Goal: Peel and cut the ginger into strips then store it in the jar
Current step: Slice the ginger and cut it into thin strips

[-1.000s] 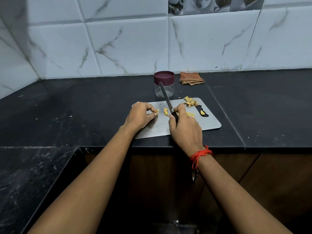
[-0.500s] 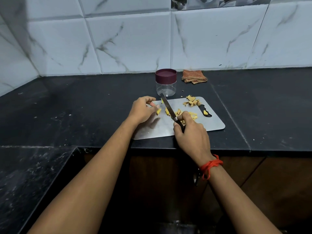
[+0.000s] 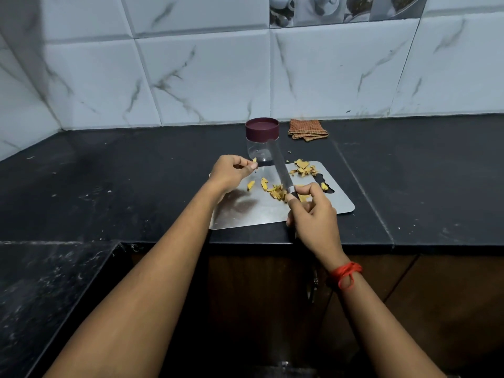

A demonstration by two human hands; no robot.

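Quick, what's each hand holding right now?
Left hand: pinching a small ginger piece at its fingertips.
Right hand: gripping the knife by its handle, with the blade lifted off the board.

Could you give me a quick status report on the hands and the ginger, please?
Left hand pinches ginger piece. Right hand grips knife. Cut ginger on board. Jar lidded, behind board.

Two forearms, bare along the whole visible length. Likewise bare: left hand (image 3: 231,173), right hand (image 3: 313,218). On right wrist: red thread band (image 3: 345,274), several thin strands wound round together, bunched, one loose loop hanging below.
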